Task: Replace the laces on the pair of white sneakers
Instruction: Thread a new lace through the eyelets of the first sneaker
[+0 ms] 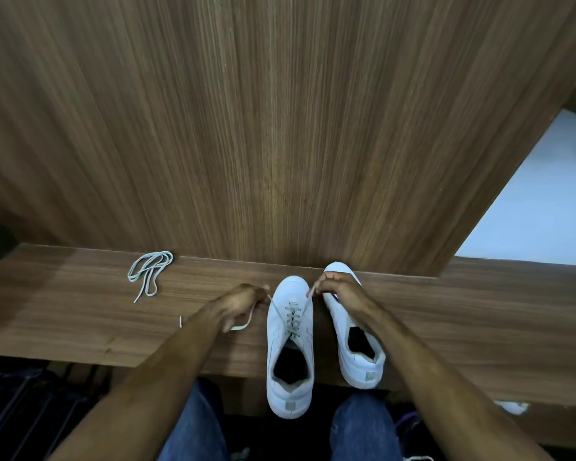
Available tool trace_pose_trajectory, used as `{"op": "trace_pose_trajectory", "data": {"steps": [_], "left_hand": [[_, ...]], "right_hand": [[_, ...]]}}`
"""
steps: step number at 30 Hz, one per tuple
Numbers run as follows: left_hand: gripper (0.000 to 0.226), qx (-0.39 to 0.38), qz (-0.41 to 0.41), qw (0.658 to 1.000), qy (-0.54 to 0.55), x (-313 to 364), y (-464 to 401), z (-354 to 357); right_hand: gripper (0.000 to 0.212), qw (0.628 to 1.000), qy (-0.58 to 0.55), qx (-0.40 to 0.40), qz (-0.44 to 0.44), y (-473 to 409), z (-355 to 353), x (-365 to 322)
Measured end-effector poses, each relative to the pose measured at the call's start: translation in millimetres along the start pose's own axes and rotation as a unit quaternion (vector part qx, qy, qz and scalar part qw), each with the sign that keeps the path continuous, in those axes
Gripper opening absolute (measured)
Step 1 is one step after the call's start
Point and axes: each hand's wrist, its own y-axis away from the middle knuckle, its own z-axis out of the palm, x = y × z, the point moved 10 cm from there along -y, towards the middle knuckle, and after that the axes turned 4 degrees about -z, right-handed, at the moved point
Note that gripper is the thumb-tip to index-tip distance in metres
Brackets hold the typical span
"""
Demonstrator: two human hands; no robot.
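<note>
Lace [298,319] is the working part: thin, limp cord, near weightless, likely no push stiffness, so it probably only behaves under tension. Left hand [238,306] pinches one free end, right hand [335,287] pinches the other; both grips narrow, closed on the cord near its tips, pulled out and up to either side of the toe.

Laced sneaker [290,347] sits on the counter [479,327] between the two grips, heel toward the person, heel end hanging over the near edge. Light, soft upper with a stiffer sole; I'd expect it to slide or tip if both ends get yanked unevenly.

Second sneaker [354,347] lies just under and behind the right grip, no lace visible in it.

Spare lace [148,272] is coiled loosely on the counter, well out beyond the left grip.

Best hold, my call: at the stiff tips for threading, further down the cord for tightening. Woven surface should give decent friction.
</note>
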Motion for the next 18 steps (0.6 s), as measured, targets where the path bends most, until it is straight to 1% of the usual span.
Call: {"op": "trace_pose_trajectory", "data": {"steps": [1,2,4,6,7,8,9,11,13,15,16,17,18], "left_hand": [[0.034,0.001,-0.004,0.996,0.085,2.4,-5.8,8.6],[0.034,-0.004,-0.018,0.986,0.167,3.3,-1.9,19.2],[0.026,0.0,-0.021,0.952,0.304,0.2,-8.8,36.1],[0.017,-0.006,-0.022,0.919,0.393,-5.4,-14.1,51.9],[0.017,-0.012,-0.017,0.912,0.409,-8.7,-18.7,57.5],[0.016,-0.016,-0.013,0.909,0.416,-8.6,-14.8,62.3],[0.012,-0.023,-0.01,0.906,0.422,-9.3,-13.9,65.6],[0.007,0.002,-0.015,0.902,0.432,-23.2,-19.3,62.2],[0.018,0.057,-0.027,0.907,0.417,-40.8,-22.8,47.2],[0.032,0.067,-0.031,0.921,0.383,-48.5,-25.1,43.9],[0.037,0.065,-0.014,0.94,0.334,-44.1,-22.0,44.7],[0.039,0.071,0.016,0.964,0.256,-38.4,-20.0,45.6],[0.035,0.082,0.062,0.983,0.154,-28.3,-16.5,47.5]], "right_hand": [[0.028,0.998,-0.055,0.01,0.004,-0.6,4.5,-4.2],[0.027,0.994,-0.11,0.017,0.012,-0.5,9.7,-6.8],[0.024,0.975,-0.218,0.032,0.042,-1.1,20.7,-0.9],[0.02,0.948,-0.305,0.052,0.074,-1.1,29.8,7.8],[0.018,0.937,-0.333,0.062,0.082,-2.0,33.1,11.1],[0.016,0.932,-0.344,0.071,0.088,-3.3,35.2,14.8],[0.016,0.935,-0.333,0.079,0.09,-4.4,35.3,18.6],[0.017,0.964,-0.232,0.103,0.085,-5.3,24.4,24.7],[0.021,0.982,-0.12,0.12,0.08,-3.9,9.9,29.0],[0.024,0.987,-0.056,0.122,0.091,-2.1,0.3,36.7],[0.024,0.987,-0.036,0.122,0.103,-1.0,-2.8,41.0],[0.023,0.985,-0.023,0.122,0.119,-0.2,-3.9,45.2],[0.021,0.983,-0.021,0.124,0.134,0.1,-4.3,47.9]]}}
